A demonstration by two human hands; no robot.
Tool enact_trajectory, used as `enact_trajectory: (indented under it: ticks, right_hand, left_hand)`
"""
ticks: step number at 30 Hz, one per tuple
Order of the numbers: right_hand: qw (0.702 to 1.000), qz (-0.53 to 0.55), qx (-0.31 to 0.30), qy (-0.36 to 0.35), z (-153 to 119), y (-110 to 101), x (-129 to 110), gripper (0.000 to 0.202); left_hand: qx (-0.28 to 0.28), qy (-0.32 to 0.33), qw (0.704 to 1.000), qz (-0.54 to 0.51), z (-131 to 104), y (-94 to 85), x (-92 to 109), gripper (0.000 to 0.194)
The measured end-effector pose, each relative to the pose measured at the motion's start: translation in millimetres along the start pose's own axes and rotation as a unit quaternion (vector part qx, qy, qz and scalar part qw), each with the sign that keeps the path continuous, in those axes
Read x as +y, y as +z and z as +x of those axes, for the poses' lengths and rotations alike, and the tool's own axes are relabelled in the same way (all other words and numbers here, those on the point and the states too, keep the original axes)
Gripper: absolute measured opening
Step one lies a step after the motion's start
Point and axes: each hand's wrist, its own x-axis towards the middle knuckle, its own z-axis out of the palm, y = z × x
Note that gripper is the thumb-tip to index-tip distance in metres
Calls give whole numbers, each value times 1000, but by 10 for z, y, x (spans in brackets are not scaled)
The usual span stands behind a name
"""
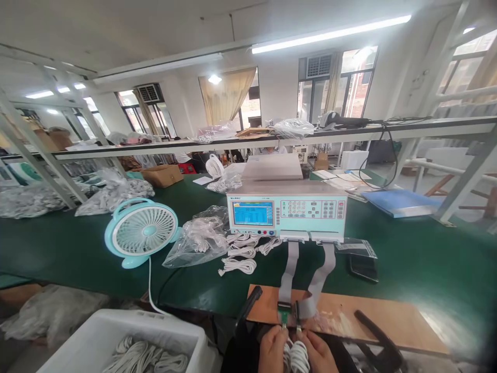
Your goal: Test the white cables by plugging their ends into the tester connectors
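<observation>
At the bottom centre my left hand (pixel 273 348) is closed on one end of a coiled white cable (pixel 300 357), its plug up against a small green circuit board (pixel 284 316). My right hand (pixel 318 353) pinches the cable's other end, at the dark connector (pixel 298 313) beside it. The coil hangs between both hands. Grey ribbon cables (pixel 290 267) run from these connectors up to a cable tester (pixel 310 228) with a lit blue screen. Whether the plugs are fully seated I cannot tell. A wooden board (pixel 349 311) lies beneath the connectors.
Bundled white cables (pixel 238 266) and a plastic bag (pixel 198 243) lie left of the tester. A turquoise fan (pixel 149 231) stands farther left. At lower left a white bin (pixel 194 336) holds coiled cables. A phone (pixel 363 268) and blue folder (pixel 399 203) lie to the right.
</observation>
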Motion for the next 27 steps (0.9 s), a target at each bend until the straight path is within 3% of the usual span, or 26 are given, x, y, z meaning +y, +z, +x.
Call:
enact_trajectory:
  ticks: [8,12,15,17,19,22,23,24,25,27]
  right_hand:
    - [1000,-3,1,-8,32,-46,129,41]
    - [999,-22,18,17,-49,43,127,41]
    - [997,-74,-3,14,-243,16,130,39]
    - [985,-170,-33,-3,-387,-198,92,38]
    - [953,-299,-36,-16,-500,-575,5,40]
    - [855,-511,57,-65,-635,-1137,-169,33]
    - [842,-527,90,-76,-684,-1227,-217,30]
    - [852,-510,95,-68,-735,-1240,-251,31]
    - [887,-454,70,-37,-783,-1178,-267,34]
    - [961,-258,-67,73,-845,-881,-244,40]
  left_hand:
    - [-19,-72,990,-120,-336,37,140,21]
    - [8,-197,963,-182,-464,-35,217,29]
    - [2,-219,937,-273,-481,-147,230,35]
    - [-7,-197,921,-337,-471,-227,231,35]
    - [-17,-163,914,-371,-460,-285,240,34]
    - [-38,-73,924,-373,-469,-274,286,34]
    - [-46,-34,931,-361,-482,-237,313,34]
    - [-55,8,937,-345,-499,-185,345,34]
    - [-66,53,943,-322,-522,-121,381,34]
    - [-96,140,951,-257,-577,18,454,32]
